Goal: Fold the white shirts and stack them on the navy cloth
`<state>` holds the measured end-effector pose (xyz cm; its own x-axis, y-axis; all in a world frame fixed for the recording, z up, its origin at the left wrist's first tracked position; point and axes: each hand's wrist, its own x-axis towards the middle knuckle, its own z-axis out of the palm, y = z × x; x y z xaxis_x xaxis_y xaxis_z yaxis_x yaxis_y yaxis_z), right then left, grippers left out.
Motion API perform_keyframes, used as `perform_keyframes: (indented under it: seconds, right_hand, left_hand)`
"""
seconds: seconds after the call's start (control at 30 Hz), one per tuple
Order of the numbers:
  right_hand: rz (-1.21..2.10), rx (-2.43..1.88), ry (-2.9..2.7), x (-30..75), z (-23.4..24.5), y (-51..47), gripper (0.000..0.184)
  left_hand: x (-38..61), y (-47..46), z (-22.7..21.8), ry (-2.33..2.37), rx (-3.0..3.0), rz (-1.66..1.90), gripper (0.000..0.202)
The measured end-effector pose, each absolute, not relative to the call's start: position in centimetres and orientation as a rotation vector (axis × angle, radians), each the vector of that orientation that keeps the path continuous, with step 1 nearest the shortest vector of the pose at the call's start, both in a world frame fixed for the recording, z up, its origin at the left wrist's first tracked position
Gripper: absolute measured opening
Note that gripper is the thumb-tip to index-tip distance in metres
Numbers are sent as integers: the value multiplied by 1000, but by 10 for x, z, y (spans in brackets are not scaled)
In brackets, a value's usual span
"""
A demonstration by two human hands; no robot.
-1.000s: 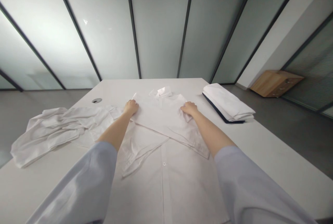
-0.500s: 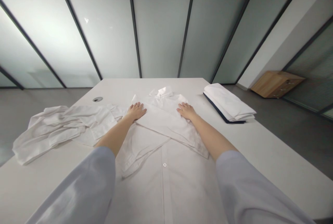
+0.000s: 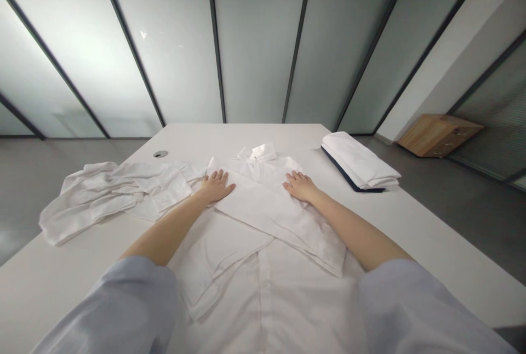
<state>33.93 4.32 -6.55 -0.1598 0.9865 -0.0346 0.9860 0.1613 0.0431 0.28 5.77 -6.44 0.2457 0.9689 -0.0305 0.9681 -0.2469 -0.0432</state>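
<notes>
White shirt is lying flat under two open hands

Pale blue sleeves are reaching in close to the person, and the bare arms are stretching forward over the shirt. The left hand and the right hand are both resting on the cloth. The left fingers and the right fingers are spreading out flat. They are not clenched and are not grasping anything.

Just below the fingers, a folded sleeve is crossing the front of the shirt, and a folded flap is lying partly under it. The collar is sitting just past the fingers, between the two hands.

The shirt looks thin, light and soft, so it would probably flop if lifted from one spot. It may also slide easily on the smooth top. The folded edges beside the fingers look like good places to pinch with both hands.

Past the left fingers, a crumpled white cloth is lying in a heap on the white table. Past the right fingers, a folded white stack is sitting on a dark blue board. Farther away, a wooden cabinet is standing on the grey floor beside a frosted glass wall.
</notes>
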Motion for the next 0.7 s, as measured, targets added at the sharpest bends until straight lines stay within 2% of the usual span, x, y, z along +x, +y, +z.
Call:
perform_keyframes:
  seconds: [0.23, 0.43, 0.7]
  right_hand:
    - [50, 2054, 2304, 315, -27, 51, 40]
    - [24, 2057, 2464, 294, -49, 74, 55]
    - [-151, 2064, 2358, 292, -68, 70, 63]
  left_hand:
    - [24, 75, -32, -1891, -2461, 207, 61]
    - [55, 85, -57, -1895, -2479, -35, 66]
    - [54, 76, -69, -1978, -2504, 51, 72]
